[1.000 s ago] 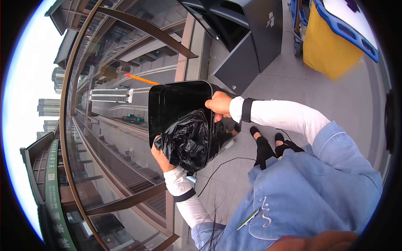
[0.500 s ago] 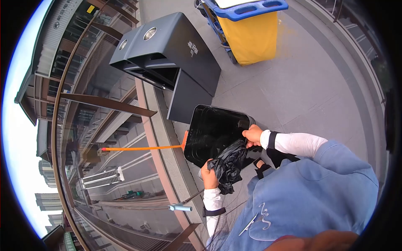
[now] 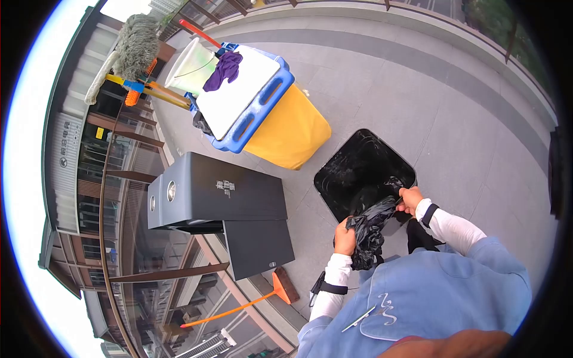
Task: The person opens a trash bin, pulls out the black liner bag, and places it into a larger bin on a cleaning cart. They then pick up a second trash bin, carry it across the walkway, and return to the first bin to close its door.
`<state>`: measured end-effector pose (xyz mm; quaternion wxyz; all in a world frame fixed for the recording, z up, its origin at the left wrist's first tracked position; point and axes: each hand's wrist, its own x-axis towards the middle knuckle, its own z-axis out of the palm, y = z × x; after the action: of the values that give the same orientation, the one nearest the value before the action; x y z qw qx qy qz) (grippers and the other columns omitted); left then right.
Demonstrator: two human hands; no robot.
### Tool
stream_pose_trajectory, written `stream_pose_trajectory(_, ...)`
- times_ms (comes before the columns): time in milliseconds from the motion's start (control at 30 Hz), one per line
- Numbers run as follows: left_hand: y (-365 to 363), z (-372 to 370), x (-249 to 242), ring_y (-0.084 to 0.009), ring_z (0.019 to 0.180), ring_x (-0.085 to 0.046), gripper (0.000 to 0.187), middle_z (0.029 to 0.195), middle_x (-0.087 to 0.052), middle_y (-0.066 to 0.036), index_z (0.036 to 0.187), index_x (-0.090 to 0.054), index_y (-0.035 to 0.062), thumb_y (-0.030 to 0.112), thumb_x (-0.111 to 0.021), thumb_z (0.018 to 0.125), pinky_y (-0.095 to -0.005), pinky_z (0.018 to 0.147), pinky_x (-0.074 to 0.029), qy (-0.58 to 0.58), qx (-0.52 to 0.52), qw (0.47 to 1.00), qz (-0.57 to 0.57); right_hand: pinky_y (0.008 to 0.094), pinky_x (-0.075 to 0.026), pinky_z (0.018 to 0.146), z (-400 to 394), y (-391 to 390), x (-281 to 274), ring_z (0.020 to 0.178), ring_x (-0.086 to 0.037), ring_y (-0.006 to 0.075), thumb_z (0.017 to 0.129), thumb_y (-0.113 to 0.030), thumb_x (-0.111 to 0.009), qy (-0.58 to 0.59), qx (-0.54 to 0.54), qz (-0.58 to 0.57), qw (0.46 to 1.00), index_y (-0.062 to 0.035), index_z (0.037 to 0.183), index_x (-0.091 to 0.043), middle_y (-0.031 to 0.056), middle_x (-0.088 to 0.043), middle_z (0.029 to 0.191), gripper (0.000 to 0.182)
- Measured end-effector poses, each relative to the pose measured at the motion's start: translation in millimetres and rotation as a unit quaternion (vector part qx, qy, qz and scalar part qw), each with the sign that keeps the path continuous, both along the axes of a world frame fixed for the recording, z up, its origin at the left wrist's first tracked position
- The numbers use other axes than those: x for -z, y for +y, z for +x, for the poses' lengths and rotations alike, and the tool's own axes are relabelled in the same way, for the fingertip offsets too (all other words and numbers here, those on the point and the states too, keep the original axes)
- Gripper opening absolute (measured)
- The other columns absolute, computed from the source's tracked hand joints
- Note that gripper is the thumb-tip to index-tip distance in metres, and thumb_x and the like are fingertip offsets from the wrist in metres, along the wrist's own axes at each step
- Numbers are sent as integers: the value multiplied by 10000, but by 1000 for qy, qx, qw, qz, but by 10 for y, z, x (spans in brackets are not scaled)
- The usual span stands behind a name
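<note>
A black square bin [image 3: 341, 170] stands on the paving in front of me, its open top facing up. Over its near edge hangs a crumpled black garbage bag [image 3: 371, 234], bunched between my hands. My left hand [image 3: 345, 237] is closed on the bag's left side, just off the bin's near corner. At the bin's right corner, my right hand [image 3: 409, 200] grips the bag too, its fingers pinched together close to the rim. Part of the bag reaches down inside the bin, where dark plastic blends with the dark wall.
A grey litter box [image 3: 233, 188] stands left with its door [image 3: 259, 249] open. Beyond it is a cart with a yellow bag [image 3: 292, 131], a bucket [image 3: 190, 67], a purple cloth [image 3: 224, 71] and a mop [image 3: 136, 48]. An orange-handled broom [image 3: 286, 286] leans by the glass railing.
My view has swung, bringing the whole cart into sight. The bin now appears farther from the litter box door and the broom. Both hands still hold the black bag.
</note>
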<state>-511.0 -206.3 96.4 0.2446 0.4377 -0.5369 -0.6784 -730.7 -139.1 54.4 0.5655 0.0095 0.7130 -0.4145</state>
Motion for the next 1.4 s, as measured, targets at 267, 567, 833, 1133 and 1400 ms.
stream_pose_trajectory(267, -694, -1868, 290, -96, 662, -503, 193, 736, -559, -24, 808, -562, -10, -45, -381, 749, -223, 604, -425, 16, 58, 998, -1, 251, -263, 268, -1722, -223, 90, 317, -422, 135, 735, -168, -395, -25, 156, -13, 987, 29, 681, -474, 159, -532, 515, 219)
stream_pose_trajectory(567, -1804, -3881, 510, -146, 715, -516, 225, 781, -584, -75, 867, -551, -27, -13, -380, 721, -250, 679, -406, 37, 207, 978, -17, 230, -252, 257, -3369, -799, 217, 306, -393, 127, 671, -153, -389, 29, 284, 43, 957, -4, 656, -467, 169, -514, 504, 168)
stream_pose_trajectory(833, -3271, -5509, 305, -192, 708, -547, 206, 758, -593, -127, 823, -568, -9, 35, -430, 676, -286, 672, -407, 65, 290, 955, 0, 223, -249, 259, -4876, -1618, 127, 299, -389, 123, 690, -229, -396, 65, 352, 113, 927, -63, 671, -459, 98, -516, 475, 178)
stream_pose_trajectory(1133, -5200, -6587, 333, -345, 812, -533, 221, 833, -568, -203, 826, -579, 3, 75, -446, 665, -349, 714, -403, 76, 260, 962, 17, 231, -236, 264, -6149, -3553, 279, 315, -424, 114, 707, -255, -405, 93, 326, 116, 934, -102, 724, -452, 74, -517, 480, 161)
stream_pose_trajectory(1400, -7463, -6960, 297, -365, 808, -523, 208, 824, -556, -227, 774, -570, -17, 54, -424, 644, -370, 713, -399, 36, 95, 995, 24, 225, -260, 287, -7296, -6468, 646, 342, -447, 113, 690, -273, -426, 44, 169, 97, 980, -98, 743, -452, 81, -526, 499, 184)
